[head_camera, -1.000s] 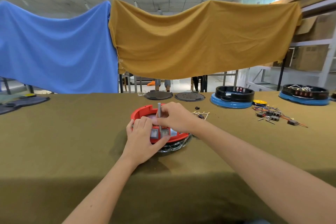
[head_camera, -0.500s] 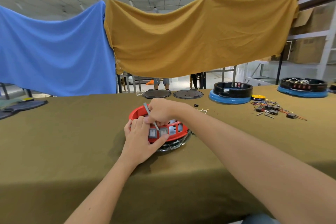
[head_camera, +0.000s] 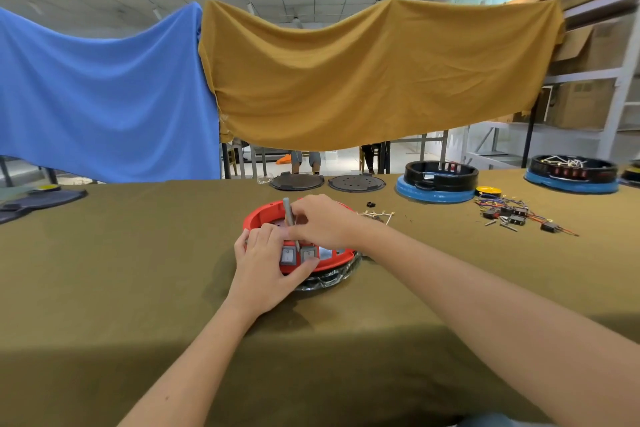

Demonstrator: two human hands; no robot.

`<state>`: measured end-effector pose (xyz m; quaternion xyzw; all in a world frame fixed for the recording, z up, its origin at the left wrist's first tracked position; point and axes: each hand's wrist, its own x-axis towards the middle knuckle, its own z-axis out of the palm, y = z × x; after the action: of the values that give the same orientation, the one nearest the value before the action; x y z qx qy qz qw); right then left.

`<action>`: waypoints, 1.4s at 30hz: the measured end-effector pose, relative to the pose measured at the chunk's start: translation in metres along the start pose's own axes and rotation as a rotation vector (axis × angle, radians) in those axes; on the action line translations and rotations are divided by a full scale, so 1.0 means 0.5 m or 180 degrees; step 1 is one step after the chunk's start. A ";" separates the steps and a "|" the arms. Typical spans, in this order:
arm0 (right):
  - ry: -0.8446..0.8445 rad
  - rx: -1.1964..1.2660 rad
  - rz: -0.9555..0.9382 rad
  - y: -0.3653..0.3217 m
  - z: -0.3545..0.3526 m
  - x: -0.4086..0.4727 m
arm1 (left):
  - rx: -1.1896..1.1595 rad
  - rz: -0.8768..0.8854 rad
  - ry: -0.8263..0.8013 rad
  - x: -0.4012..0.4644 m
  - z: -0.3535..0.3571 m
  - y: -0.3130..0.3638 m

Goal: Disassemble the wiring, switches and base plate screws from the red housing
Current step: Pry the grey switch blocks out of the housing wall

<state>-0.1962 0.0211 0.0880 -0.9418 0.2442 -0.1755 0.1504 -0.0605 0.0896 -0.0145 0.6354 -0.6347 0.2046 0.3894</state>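
A: Two hands on one item. Left hand (head_camera: 265,270)?

B: Wrapped round the near wall of the red housing (head_camera: 263,215), thumb under the switches (head_camera: 298,256); housing sits mid-table on the olive cloth (head_camera: 138,270).

A: Right hand (head_camera: 320,220)?

B: Pinching a grey tool (head_camera: 287,215), upright, tip down behind the switches.

A: Done so far?

B: Judging by the table: loose wires (head_camera: 375,216) just right of the housing; further right, a pile of pulled switches and wiring (head_camera: 516,215), source unknown.

A: Outstanding?

B: At least two switches seated in the wall. Base plate screws: not visible, cannot tell.
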 end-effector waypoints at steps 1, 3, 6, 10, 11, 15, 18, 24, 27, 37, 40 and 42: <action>0.0030 0.0054 0.0016 0.003 0.003 -0.005 | 0.0027 -0.0015 -0.0031 0.000 -0.001 0.000; -0.0022 0.0055 0.0092 0.004 0.006 0.001 | 0.0059 -0.0038 -0.0066 0.000 -0.002 0.000; -0.0193 -0.0190 0.0217 -0.004 0.003 0.031 | 0.0057 -0.0030 -0.0063 0.001 -0.002 0.001; -0.0536 -0.0199 0.0343 -0.011 -0.005 0.064 | 0.0046 -0.0031 -0.0046 0.000 -0.001 0.001; -0.0577 -0.0194 0.0359 -0.011 -0.006 0.067 | 0.0055 -0.0025 -0.0059 -0.001 -0.001 0.002; -0.0671 -0.0296 0.0334 -0.020 -0.013 0.073 | 0.0080 -0.0052 -0.0130 0.000 -0.004 0.001; -0.0678 -0.0285 0.0342 -0.024 -0.016 0.068 | 0.0077 -0.0050 -0.0150 0.001 -0.004 0.002; 0.0285 0.0764 0.0208 0.020 -0.010 0.001 | 0.0034 -0.0102 -0.0158 0.000 -0.005 0.002; 0.0763 0.1287 0.0276 0.064 -0.003 -0.038 | -0.0060 -0.0071 -0.0107 -0.002 -0.005 0.004; 0.0821 0.1296 0.0223 0.089 0.020 -0.051 | -0.0001 0.0113 -0.0297 -0.005 -0.005 0.006; 0.0649 0.1383 0.0289 0.089 0.011 -0.040 | 0.0083 0.0129 -0.0377 -0.005 -0.005 0.007; 0.0449 0.1285 0.0334 0.083 0.004 -0.027 | 0.0092 0.0131 -0.0383 -0.004 -0.005 0.008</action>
<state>-0.2234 -0.0062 0.0672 -0.8640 0.2626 -0.2782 0.3273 -0.0642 0.0935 -0.0136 0.6389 -0.6669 0.1832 0.3370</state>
